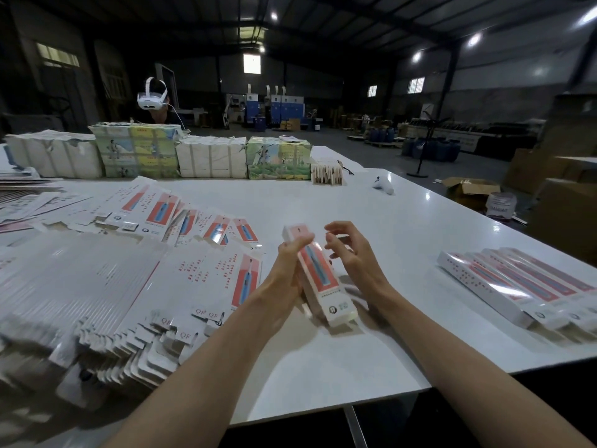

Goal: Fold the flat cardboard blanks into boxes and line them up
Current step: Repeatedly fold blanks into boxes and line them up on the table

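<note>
Gripping a long red-and-white box [316,273] around its middle, the left hand [287,270] holds it tilted over the white desk [323,367], far end raised. The right hand [352,257] hovers just beside that end, fingers loosely bent, holding nothing. Flat blanks [97,286] lie heaped and fanned out on the left. Finished boxes [517,286] sit side by side on the right. Wrapped bundles [210,156] line the far edge.

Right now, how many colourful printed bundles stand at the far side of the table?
2. The left colourful bundle stands between two white bundles; the right colourful bundle stands just right of these. Others may be hidden behind.
</note>
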Demonstrator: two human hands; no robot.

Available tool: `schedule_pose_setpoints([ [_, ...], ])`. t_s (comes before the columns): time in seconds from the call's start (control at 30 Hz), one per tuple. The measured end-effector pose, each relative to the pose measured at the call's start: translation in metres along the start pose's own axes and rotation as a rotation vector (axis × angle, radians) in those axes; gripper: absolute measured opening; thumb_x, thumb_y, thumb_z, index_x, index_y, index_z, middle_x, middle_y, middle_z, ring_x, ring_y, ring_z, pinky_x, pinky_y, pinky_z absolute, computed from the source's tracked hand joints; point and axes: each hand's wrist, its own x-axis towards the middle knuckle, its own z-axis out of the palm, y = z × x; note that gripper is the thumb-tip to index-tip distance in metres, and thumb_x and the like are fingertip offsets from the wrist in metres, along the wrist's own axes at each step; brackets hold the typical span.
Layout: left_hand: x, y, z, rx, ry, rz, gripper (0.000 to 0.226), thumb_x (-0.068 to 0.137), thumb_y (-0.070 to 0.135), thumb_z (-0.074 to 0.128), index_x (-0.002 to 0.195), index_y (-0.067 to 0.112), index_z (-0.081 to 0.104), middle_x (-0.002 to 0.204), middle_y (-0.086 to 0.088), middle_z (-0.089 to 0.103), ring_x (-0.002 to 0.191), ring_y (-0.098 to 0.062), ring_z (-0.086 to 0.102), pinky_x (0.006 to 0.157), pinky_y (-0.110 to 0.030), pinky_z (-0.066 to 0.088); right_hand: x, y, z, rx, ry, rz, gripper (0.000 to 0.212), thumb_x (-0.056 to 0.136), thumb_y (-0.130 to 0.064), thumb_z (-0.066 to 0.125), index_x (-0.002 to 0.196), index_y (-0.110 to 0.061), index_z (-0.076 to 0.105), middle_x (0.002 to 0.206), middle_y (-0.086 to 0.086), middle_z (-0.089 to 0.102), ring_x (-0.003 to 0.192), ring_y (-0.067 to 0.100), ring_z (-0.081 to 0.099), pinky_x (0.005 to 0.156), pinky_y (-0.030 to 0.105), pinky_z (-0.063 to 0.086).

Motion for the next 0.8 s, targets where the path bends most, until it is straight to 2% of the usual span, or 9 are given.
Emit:
schedule_pose_setpoints([
  [0.1, -0.005, 0.002, 0.001, -0.22, -0.03, 0.027, 0.05, 0.097, 0.051, 0.066, 0.129, 0.013, 0.056, 0.094, -0.011, 0.08, 0.096, -0.033, 0.079, 0.086, -0.055, 0.063, -0.004, -0.002, 0.003, -0.107, -0.06, -0.045, 0.02, 0.111, -0.029, 0.053, 0.122, -0.018, 0.065, 0.118, -0.003, 0.068, 0.102, 0.011, 0.07, 0.086, 0.028, 0.06],
  [0.2, -0.012, 0.007, 0.003, -0.315, -0.116, 0.041, 0.047, 0.098, 0.043, 0.068, 0.125, 0.006, 0.058, 0.101, -0.016, 0.077, 0.101, -0.033, 0.077, 0.086, -0.051, 0.062, -0.007, -0.006, 0.007, -0.244, -0.131, -0.123, 0.026, 0.107, -0.043, 0.056, 0.115, -0.021, 0.069, 0.109, -0.009, 0.07, 0.097, 0.007, 0.068, 0.081, 0.022, 0.055],
  [0.33, -0.017, 0.015, 0.004, -0.405, -0.036, 0.052, 0.04, 0.095, 0.042, 0.072, 0.107, 0.009, 0.054, 0.074, -0.008, 0.067, 0.073, -0.024, 0.071, 0.075, -0.043, 0.062, -0.012, -0.018, 0.014, -0.5, -0.197, -0.239, 0.043, 0.1, -0.051, 0.06, 0.123, -0.016, 0.066, 0.102, -0.006, 0.057, 0.085, 0.01, 0.06, 0.077, 0.024, 0.049],
  [0.4, -0.017, 0.016, 0.003, -0.41, -0.072, 0.036, 0.052, 0.094, 0.047, 0.071, 0.121, 0.006, 0.053, 0.082, -0.011, 0.061, 0.08, -0.026, 0.066, 0.082, -0.043, 0.057, -0.015, -0.025, 0.015, -0.582, -0.212, -0.255, 0.049, 0.099, -0.05, 0.062, 0.131, -0.013, 0.062, 0.103, -0.005, 0.052, 0.083, 0.012, 0.056, 0.077, 0.024, 0.047],
  [0.5, -0.021, 0.019, 0.004, -0.319, -0.242, -0.006, 0.071, 0.098, 0.054, 0.061, 0.135, -0.005, 0.05, 0.104, -0.019, 0.063, 0.1, -0.031, 0.065, 0.092, -0.044, 0.055, -0.02, -0.034, 0.008, -0.634, -0.21, -0.18, 0.056, 0.097, -0.055, 0.068, 0.133, -0.013, 0.062, 0.104, -0.002, 0.053, 0.085, 0.016, 0.057, 0.08, 0.029, 0.05],
  [0.57, -0.022, 0.016, 0.005, -0.263, -0.304, -0.013, 0.066, 0.103, 0.057, 0.052, 0.138, 0.001, 0.055, 0.12, -0.022, 0.068, 0.113, -0.033, 0.066, 0.1, -0.047, 0.054, -0.025, -0.039, -0.002, -0.678, -0.179, -0.173, 0.052, 0.097, -0.05, 0.07, 0.131, -0.012, 0.064, 0.103, -0.001, 0.057, 0.084, 0.016, 0.057, 0.074, 0.024, 0.047],
  [0.63, -0.023, 0.013, 0.01, -0.182, -0.265, -0.018, 0.052, 0.106, 0.054, 0.05, 0.132, 0.011, 0.064, 0.128, -0.018, 0.071, 0.12, -0.033, 0.068, 0.106, -0.047, 0.055, -0.032, -0.042, -0.019, -0.713, -0.128, -0.181, 0.047, 0.1, -0.043, 0.069, 0.135, -0.013, 0.063, 0.106, 0.002, 0.064, 0.085, 0.018, 0.062, 0.071, 0.018, 0.049],
  [0.7, -0.021, 0.007, 0.014, -0.043, -0.184, -0.01, 0.035, 0.108, 0.04, 0.054, 0.124, 0.014, 0.07, 0.128, -0.01, 0.072, 0.114, -0.027, 0.071, 0.094, -0.037, 0.061, -0.039, -0.043, -0.04, -0.792, -0.08, -0.144, 0.047, 0.101, -0.037, 0.068, 0.142, -0.014, 0.059, 0.12, 0.008, 0.07, 0.092, 0.022, 0.069, 0.078, 0.029, 0.06],
  [0.8, -0.018, 0.003, 0.012, -0.005, -0.109, 0.016, 0.021, 0.105, 0.009, 0.059, 0.117, 0.007, 0.076, 0.113, -0.011, 0.072, 0.088, -0.02, 0.074, 0.078, -0.025, 0.063, -0.047, -0.038, -0.076, -0.919, -0.022, 0.012, 0.047, 0.098, -0.034, 0.07, 0.14, -0.014, 0.062, 0.127, 0.011, 0.069, 0.094, 0.024, 0.071, 0.083, 0.036, 0.063],
])
